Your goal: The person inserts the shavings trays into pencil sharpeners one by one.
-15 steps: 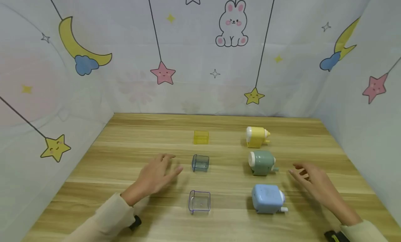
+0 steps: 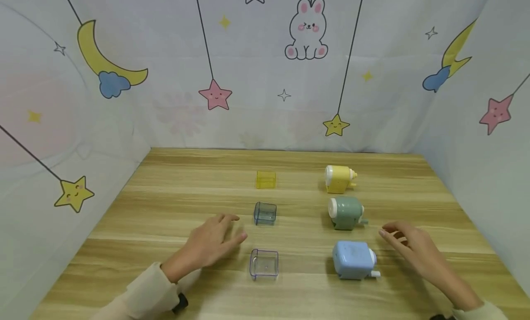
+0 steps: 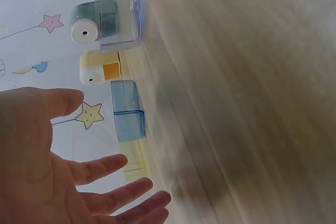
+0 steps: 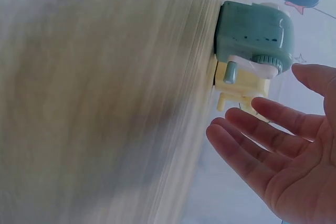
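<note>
My left hand (image 2: 207,244) hovers over the table with fingers spread, left of a clear purple-rimmed bin (image 2: 264,264) and a smoky blue bin (image 2: 265,213); it touches neither. Farther back lies a clear yellow bin (image 2: 266,180). My right hand (image 2: 418,248), fingers relaxed and holding nothing, is to the right of a blue crank pencil sharpener (image 2: 354,260) and a green crank pencil sharpener (image 2: 347,213). Behind them stands a yellow crank pencil sharpener (image 2: 337,179). In the right wrist view, the green sharpener's crank handle (image 4: 231,72) faces the hand.
The wood-grain table (image 2: 186,173) is enclosed at the back and sides by a white cloth (image 2: 265,117) printed with stars, moons and a rabbit. The bins form a column left of the sharpeners' column, with bare wood between them.
My left hand has shifted right and slightly toward me, closer to the bins. The right hand has moved slightly left and nearer. Bins and sharpeners stay in place.
</note>
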Motion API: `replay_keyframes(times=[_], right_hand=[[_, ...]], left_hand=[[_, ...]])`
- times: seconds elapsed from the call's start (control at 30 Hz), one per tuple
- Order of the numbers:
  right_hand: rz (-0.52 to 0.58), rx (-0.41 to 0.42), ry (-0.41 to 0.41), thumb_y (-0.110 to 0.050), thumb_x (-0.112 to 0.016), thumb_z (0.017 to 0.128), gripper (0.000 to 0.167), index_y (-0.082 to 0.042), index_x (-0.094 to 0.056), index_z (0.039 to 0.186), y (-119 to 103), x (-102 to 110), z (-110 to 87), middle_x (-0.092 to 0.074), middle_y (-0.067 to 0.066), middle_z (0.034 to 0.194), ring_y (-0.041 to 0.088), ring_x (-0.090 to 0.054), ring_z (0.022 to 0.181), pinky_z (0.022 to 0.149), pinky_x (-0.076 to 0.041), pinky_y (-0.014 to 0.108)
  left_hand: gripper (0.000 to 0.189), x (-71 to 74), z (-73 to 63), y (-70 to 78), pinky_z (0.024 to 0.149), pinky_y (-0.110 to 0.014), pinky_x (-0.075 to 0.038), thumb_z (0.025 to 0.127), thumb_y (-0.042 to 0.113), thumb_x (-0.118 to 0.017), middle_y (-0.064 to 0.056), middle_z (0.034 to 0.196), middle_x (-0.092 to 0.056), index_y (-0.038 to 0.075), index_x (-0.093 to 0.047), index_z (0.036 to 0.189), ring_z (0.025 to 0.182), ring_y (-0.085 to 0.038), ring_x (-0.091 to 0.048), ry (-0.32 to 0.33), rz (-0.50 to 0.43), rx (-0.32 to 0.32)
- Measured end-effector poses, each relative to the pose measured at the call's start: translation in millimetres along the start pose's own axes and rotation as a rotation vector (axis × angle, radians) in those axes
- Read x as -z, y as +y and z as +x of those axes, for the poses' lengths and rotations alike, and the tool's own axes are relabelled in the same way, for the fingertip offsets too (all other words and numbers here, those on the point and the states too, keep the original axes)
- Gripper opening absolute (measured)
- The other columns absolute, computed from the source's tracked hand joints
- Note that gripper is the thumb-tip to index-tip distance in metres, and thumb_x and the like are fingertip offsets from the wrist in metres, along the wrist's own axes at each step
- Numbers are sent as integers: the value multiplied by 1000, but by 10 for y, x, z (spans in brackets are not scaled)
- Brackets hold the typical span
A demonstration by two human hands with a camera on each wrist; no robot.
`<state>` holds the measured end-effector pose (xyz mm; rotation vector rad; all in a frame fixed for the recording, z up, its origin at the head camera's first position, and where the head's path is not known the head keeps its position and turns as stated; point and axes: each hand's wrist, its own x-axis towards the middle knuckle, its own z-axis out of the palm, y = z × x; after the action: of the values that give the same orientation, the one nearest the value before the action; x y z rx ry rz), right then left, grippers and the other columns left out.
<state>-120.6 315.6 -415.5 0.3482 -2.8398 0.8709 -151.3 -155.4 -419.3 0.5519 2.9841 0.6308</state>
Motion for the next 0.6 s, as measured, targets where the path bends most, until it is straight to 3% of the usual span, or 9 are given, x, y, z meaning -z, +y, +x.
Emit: replay_keyframes(times=[0.2,0.3,0.43,0.6], right_hand=[[48,4,-12,-23,-59,102,23,-5,-69,113,-66,-8,-57,-71,4,106,17,-65,93,71,-57,28],[97,4,-35,-22,-57,103,23,-7,-68,116,-107,-1,-92,-71,3,108,10,-64,94,72,-56,28],[244,0,-102,-19,-56,104,25,-5,-64,123,-161,0,-140,-70,7,114,8,-65,96,75,-56,28],[396,54,-186,-12,-62,100,32,-2,-59,130,-197,-45,-179,-65,14,122,11,-64,104,80,-57,29]], left_hand=[[59,-8,-41,60,93,-58,-50,99,54,-54,-15,136,-56,10,-58,136,119,-37,-57,-43,-66,9],[57,4,-53,85,84,-50,-54,98,54,-56,-12,132,-58,11,-58,135,107,-28,-62,-80,-137,-1],[57,18,-56,96,72,-37,-54,99,48,-59,-14,131,-59,7,-54,138,89,-17,-61,-192,-325,-53],[63,36,-70,93,82,-39,-55,97,46,-62,-18,135,-54,6,-46,144,101,-21,-62,-350,-508,-77]])
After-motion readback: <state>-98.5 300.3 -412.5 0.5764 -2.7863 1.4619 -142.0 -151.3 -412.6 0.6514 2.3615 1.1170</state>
